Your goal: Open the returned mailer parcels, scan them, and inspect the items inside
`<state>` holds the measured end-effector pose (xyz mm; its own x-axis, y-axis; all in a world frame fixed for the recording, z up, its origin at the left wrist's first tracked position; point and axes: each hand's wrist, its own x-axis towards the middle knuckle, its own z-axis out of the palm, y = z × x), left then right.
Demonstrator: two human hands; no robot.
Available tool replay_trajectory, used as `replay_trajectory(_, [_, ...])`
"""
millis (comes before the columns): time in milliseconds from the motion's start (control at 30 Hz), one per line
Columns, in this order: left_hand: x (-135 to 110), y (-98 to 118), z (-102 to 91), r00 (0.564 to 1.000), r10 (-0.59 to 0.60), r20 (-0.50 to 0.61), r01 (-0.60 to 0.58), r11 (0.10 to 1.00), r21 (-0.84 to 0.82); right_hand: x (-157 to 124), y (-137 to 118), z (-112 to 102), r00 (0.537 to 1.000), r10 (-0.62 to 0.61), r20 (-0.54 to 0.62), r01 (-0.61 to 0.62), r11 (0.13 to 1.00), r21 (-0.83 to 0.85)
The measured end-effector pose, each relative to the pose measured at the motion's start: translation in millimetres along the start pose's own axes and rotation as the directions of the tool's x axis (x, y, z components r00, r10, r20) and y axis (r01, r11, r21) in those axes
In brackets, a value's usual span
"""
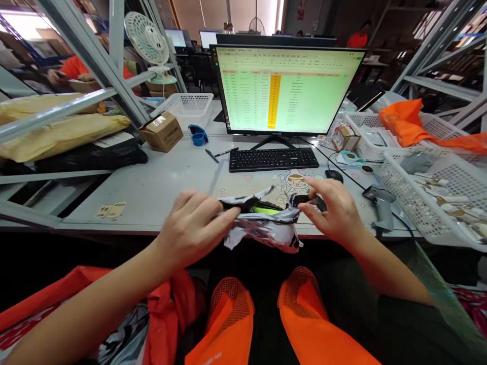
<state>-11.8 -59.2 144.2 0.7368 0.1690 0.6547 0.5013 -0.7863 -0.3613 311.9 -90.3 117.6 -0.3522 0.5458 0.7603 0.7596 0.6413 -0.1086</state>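
A torn plastic mailing bag (266,233), white outside and dark inside, is between my hands at the table's front edge. Its top gapes, and something bright yellow-green (266,210) shows inside. My left hand (196,225) pinches the bag's left edge between thumb and fingers. On the other side, my right hand (333,210) has thumb and forefinger at the bag's right edge, around a dark strip (317,203). Whether that strip is part of the bag, I cannot tell.
Behind the bag stand a keyboard (274,159) and a monitor (285,91). To the right are a mouse (334,176), a barcode scanner (381,208) and a white basket (422,203). A small carton (162,132) and wrapped parcels (64,134) are left. A person in orange (357,39) is far back.
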Motion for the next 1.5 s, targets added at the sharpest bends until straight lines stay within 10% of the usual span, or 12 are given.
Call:
replay_trajectory(100, [20.7, 7.4, 6.2, 0.997, -0.074, -0.036, 0.070, 0.992, -0.101, 17.8, -30.1, -0.4, 0.990, -0.142, 0.007, 0.140, 0.984, 0.107])
replay_trajectory(200, [23.1, 22.3, 7.9, 0.997, -0.042, 0.066, 0.058, 0.966, -0.253, 21.0, -44.0, 6.2, 0.945, -0.130, 0.300, 0.033, 0.951, 0.307])
replay_trajectory(367, [12.7, 45.4, 12.0, 0.949, -0.053, 0.310, 0.180, 0.899, -0.400, 1.1, -43.2, 11.6, 0.700, -0.051, 0.712, -0.180, 0.952, 0.246])
replay_trajectory(433, [12.3, 52.7, 14.3, 0.916, -0.086, 0.391, 0.252, 0.883, -0.395, -8.4, -44.3, 10.7, 0.671, -0.035, 0.741, -0.153, 0.971, 0.185])
replay_trajectory(733, [17.1, 58.8, 25.8, 0.741, -0.155, 0.653, 0.483, 0.799, -0.359, -15.4, -43.3, 10.8, 0.709, 0.036, 0.704, -0.069, 0.997, 0.018])
replay_trajectory(867, [29.0, 48.5, 31.6, 0.815, -0.204, 0.543, 0.492, 0.738, -0.462, -10.9, -41.5, 11.1, 0.678, 0.024, 0.735, -0.090, 0.995, 0.051])
replay_trajectory(1033, [36.1, 21.3, 43.0, 0.927, -0.239, 0.288, 0.346, 0.843, -0.412, -5.8, -18.2, 32.8, 0.850, 0.255, 0.460, -0.308, 0.950, 0.042])
replay_trajectory(1300, [12.5, 37.3, 75.9, 0.791, -0.484, 0.373, 0.608, 0.686, -0.399, -1.1, 20.8, 83.9, 0.768, 0.524, 0.368, -0.609, 0.776, 0.166])
replay_trajectory(1500, [17.7, 76.4, 72.6, 0.912, -0.357, 0.202, 0.405, 0.862, -0.305, -19.6, 19.8, 87.5, 0.797, 0.460, 0.390, -0.499, 0.867, -0.004])
